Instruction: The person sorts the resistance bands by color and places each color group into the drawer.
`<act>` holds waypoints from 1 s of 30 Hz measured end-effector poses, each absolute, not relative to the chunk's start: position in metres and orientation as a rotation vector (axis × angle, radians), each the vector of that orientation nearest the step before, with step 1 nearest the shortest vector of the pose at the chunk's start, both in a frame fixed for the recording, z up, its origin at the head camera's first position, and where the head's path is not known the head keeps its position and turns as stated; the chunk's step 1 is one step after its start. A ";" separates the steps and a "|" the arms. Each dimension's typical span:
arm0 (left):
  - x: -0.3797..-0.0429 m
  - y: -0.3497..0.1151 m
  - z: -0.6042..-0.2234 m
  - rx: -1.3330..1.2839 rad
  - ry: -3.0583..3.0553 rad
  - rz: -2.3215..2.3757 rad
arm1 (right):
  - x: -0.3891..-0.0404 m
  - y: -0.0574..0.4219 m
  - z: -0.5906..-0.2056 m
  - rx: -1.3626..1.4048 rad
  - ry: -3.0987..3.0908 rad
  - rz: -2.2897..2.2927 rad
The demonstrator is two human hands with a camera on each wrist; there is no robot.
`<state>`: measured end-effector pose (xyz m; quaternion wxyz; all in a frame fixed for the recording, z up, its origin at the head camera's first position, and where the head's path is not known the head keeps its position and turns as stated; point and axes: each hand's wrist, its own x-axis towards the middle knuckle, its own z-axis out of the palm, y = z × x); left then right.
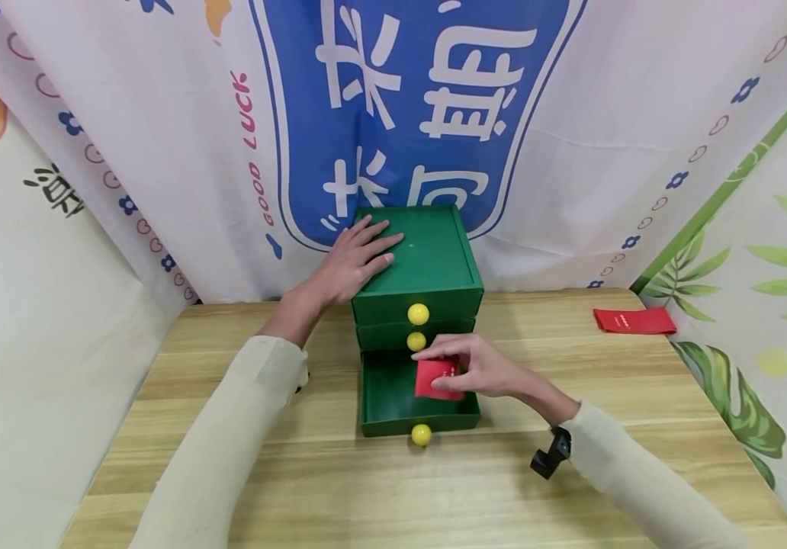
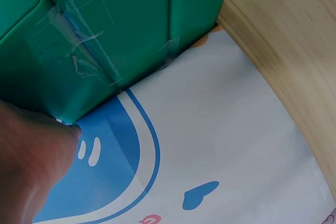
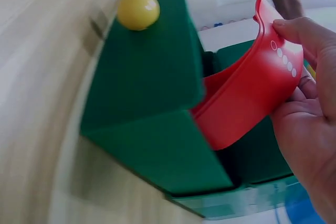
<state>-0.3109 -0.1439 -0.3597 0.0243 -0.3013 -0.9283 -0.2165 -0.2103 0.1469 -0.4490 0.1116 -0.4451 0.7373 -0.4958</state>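
Note:
A small green drawer cabinet with yellow round knobs stands at the back of the table, its bottom drawer pulled out. My left hand rests on the cabinet's top near its left edge, fingers spread. In the left wrist view, part of that hand shows beside the cabinet. Over the pulled-out drawer, my right hand pinches a folded red resistance band between thumb and fingers. From the right wrist, the band appears curved with a row of white dots, its lower end inside the drawer.
Another flat red band lies at the table's right back. A printed cloth hangs behind the cabinet, with more patterned cloth along both sides. Clear tape runs across the cabinet's side.

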 end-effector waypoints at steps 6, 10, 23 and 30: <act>-0.311 -0.144 -0.361 -0.921 -2.867 -0.683 | -0.212 0.138 -0.468 -1.207 2.185 -1.375; -0.312 -0.143 -0.361 -0.923 -2.861 -0.693 | -0.213 0.131 -0.478 -1.241 2.241 -1.293; -0.311 -0.144 -0.359 -0.931 -2.854 -0.699 | -0.213 0.116 -0.487 -1.327 2.365 -1.156; -0.310 -0.143 -0.359 -0.933 -2.859 -0.707 | -0.207 0.116 -0.483 -1.366 2.428 -1.120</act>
